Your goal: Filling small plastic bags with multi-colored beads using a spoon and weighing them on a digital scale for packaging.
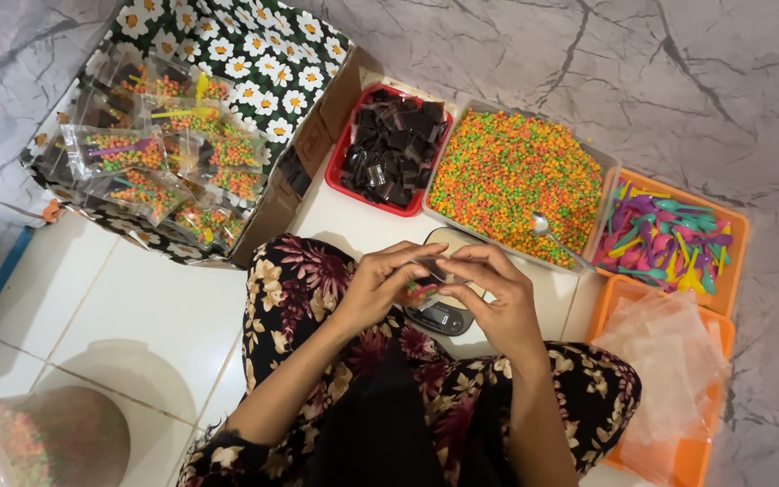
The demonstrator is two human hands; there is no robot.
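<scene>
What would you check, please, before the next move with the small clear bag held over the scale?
1. Both hands on the small clear bag: ok; left hand and right hand pinch it between the fingertips.
2. Bag filled: ok; coloured candy shows inside it.
3. Bag sealed: cannot tell; fingers cover its top.
4. Scale free: ok; it lies on the floor under the hands, with nothing seen on it.
5. Candy supply: ok; the clear tub is full, with a metal spoon in it.
6. Room in the flowered box: ok; finished bags fill only part of it.
</scene>
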